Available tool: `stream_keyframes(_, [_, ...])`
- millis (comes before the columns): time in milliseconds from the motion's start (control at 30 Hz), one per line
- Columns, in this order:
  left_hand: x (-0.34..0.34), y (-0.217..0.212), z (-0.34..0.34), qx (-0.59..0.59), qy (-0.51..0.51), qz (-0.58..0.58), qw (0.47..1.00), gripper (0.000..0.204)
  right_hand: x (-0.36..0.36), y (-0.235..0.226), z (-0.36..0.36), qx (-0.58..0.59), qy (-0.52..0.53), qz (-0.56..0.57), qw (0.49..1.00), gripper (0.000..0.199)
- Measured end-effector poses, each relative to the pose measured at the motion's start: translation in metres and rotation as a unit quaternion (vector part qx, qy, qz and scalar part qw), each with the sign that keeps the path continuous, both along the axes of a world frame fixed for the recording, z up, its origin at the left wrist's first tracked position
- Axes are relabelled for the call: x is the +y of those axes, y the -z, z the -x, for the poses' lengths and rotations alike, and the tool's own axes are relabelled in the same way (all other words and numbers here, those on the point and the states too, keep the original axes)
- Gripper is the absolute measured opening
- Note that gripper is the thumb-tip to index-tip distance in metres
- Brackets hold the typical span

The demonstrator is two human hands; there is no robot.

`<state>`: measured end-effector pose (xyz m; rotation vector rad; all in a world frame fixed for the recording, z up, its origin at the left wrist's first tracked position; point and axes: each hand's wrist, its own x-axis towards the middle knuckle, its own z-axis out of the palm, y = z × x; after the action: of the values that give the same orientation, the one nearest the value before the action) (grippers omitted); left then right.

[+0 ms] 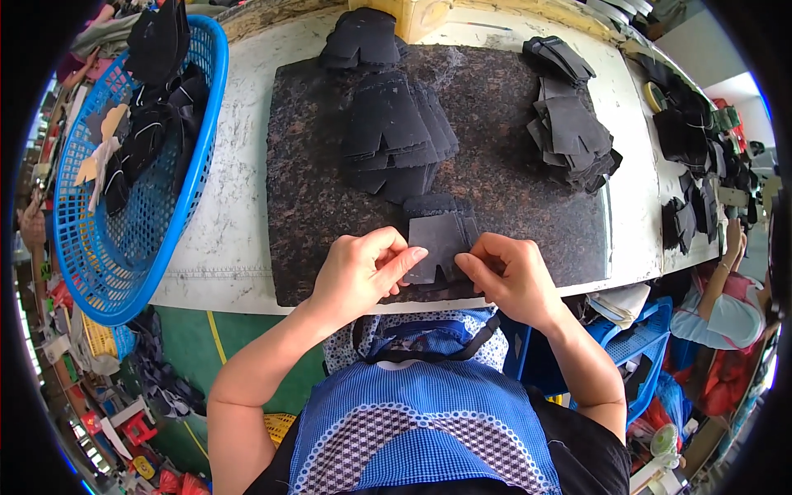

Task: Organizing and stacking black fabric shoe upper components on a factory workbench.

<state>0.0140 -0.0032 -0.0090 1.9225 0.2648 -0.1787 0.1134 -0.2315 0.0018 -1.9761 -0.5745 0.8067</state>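
Note:
A dark grey notched fabric piece (436, 237) is held at the near edge of a dark speckled stone slab (305, 206). My left hand (361, 268) pinches its left edge between thumb and fingers. On the other side my right hand (513, 276) is closed on its lower right edge, by the notch. More black pieces show beneath and behind it. Just beyond lies a large fanned pile of black notched pieces (388, 124), with another stack (360, 40) at the slab's far edge. A looser pile (575, 136) lies on the slab's right side.
A blue plastic basket (216, 91) with black pieces stands at the left of the white table (227, 239). Black items (685, 136) lie at the right. A blue stool (652, 355) is beside my right arm, and another person (726, 305) sits farther right.

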Motion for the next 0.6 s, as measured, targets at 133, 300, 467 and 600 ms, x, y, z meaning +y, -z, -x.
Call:
stream_keyframes(133, [-0.002, -0.001, -0.003, 0.033, 0.007, -0.003, 0.999, 0.023, 0.000, 0.008, 0.006, -0.054, 0.015, -0.005, 0.998, 0.024])
stream_keyframes(300, [-0.008, 0.001, -0.010, -0.360, 0.105, -0.339, 0.863, 0.020, 0.005, 0.003, -0.006, -0.176, -0.013, 0.044, 0.983, 0.028])
stream_keyframes(467, [-0.005, 0.011, -0.012, -0.339, 0.170, -0.310, 0.872, 0.028, 0.050, -0.035, -0.047, -0.174, 0.061, -0.129, 0.974, 0.021])
stream_keyframes(600, [0.000, -0.002, -0.019, -0.369, 0.148, -0.276, 0.875, 0.033, 0.118, -0.039, -0.084, -0.470, -0.074, -0.143, 0.868, 0.032])
